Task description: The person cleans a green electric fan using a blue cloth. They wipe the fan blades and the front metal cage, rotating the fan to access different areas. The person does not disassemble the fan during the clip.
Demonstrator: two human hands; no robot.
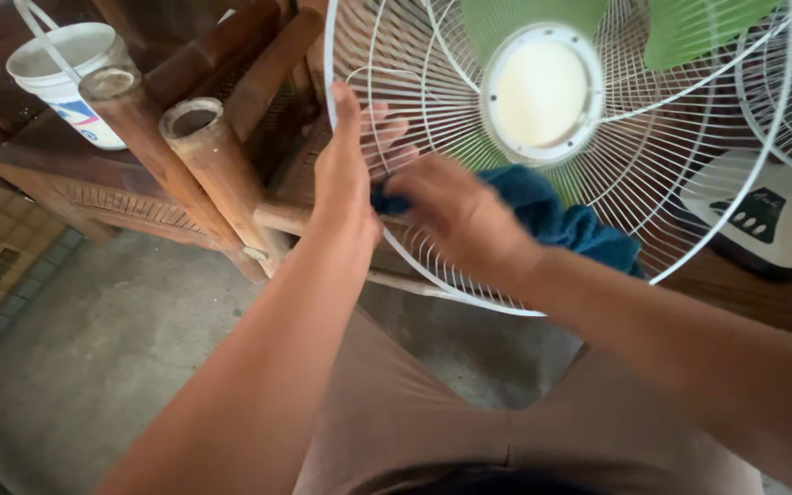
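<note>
The left hand (343, 174) sits just left of the frame's centre, fingers pointing up and curled over the left rim of the white wire fan guard (689, 229), gripping it. The right hand (451, 215) is close beside it at centre, blurred, closed on a blue cloth (552, 220) that it presses against the lower wires of the guard. The cloth bunches out to the right of the hand, lying against the guard's lower part. The two hands nearly touch at the guard's left edge.

The guard fills the upper right of the frame, tilted toward the camera. At its middle is a round cream hub (541, 92), and green blades (689, 27) show through the wires at the top. Behind the guard at the right edge lies the fan's white base (781, 215) with a dark button panel, resting on a dark wooden tabletop (781, 302).

In the upper left stands wooden furniture (93, 192) with two cut bamboo posts (208, 156) leaning forward. A white bucket (66, 73) with a handle sits on it at the far upper left.

Below, a grey concrete floor (112, 348) spreads across the lower left, with tiles at the left edge. The person's brown-clad lap (433, 431) fills the bottom centre.
</note>
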